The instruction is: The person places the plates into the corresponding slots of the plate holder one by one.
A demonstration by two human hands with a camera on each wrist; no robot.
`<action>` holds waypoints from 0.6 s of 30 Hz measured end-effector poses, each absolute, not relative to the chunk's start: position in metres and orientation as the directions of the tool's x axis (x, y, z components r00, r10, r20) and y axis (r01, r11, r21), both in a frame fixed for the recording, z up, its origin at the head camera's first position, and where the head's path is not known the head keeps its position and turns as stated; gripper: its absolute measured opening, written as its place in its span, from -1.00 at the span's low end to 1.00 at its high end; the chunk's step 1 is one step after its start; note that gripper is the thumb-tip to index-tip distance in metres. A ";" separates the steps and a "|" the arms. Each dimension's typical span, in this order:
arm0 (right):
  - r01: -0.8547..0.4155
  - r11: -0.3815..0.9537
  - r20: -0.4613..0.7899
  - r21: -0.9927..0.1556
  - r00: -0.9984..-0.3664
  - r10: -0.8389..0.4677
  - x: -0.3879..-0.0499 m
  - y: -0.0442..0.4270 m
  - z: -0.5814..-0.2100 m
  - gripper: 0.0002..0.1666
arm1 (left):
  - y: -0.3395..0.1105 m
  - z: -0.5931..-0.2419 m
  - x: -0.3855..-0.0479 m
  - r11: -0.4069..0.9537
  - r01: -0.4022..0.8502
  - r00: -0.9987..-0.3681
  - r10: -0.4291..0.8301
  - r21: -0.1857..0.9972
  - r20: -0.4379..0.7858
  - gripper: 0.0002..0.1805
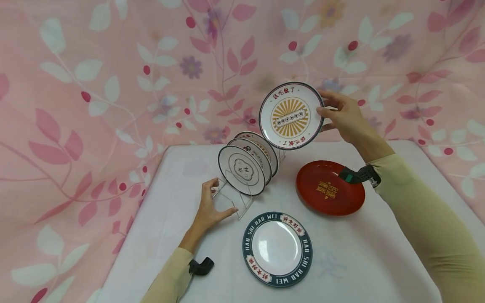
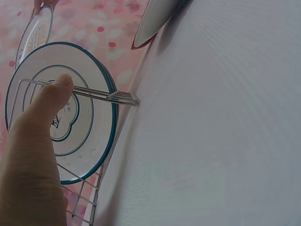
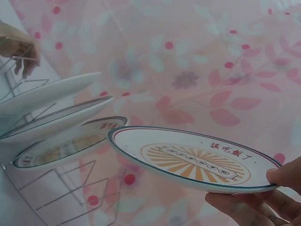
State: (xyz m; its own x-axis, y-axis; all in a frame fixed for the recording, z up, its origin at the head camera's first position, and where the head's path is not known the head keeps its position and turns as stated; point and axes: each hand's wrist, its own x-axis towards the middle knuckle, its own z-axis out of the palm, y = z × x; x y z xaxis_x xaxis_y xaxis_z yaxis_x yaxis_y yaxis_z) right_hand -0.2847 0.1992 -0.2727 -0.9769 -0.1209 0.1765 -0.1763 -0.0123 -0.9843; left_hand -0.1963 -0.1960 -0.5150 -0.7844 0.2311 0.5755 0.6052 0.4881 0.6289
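Observation:
My right hand [image 1: 342, 115] pinches the right edge of a white plate [image 1: 291, 115] with a yellow sunburst design, thumb on its face and fingers behind. The plate is held up, apart from the table, at the back right of a wire plate rack [image 3: 61, 186]. Several plates stand on edge in the rack; the nearest white plate [image 1: 241, 170] has a dark rim and a small central emblem. At the rack's near left end, my left hand [image 1: 210, 206] grips the wire frame, and its thumb [image 2: 61, 87] lies on a wire in the left wrist view.
A red plate [image 1: 308, 185] with gold characters lies right of the rack, beneath my right forearm. Closer to me, a white plate with a wide dark-blue lettered rim [image 1: 248, 240] lies flat on the white table [image 1: 341, 269]. A pink floral cloth [image 1: 151, 105] hangs behind.

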 end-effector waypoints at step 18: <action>-0.215 0.169 0.207 -0.962 -0.976 -0.064 -0.295 0.183 -0.285 -0.37 | -0.192 -0.512 -0.194 0.505 0.589 -0.797 0.234 0.630 0.557 0.21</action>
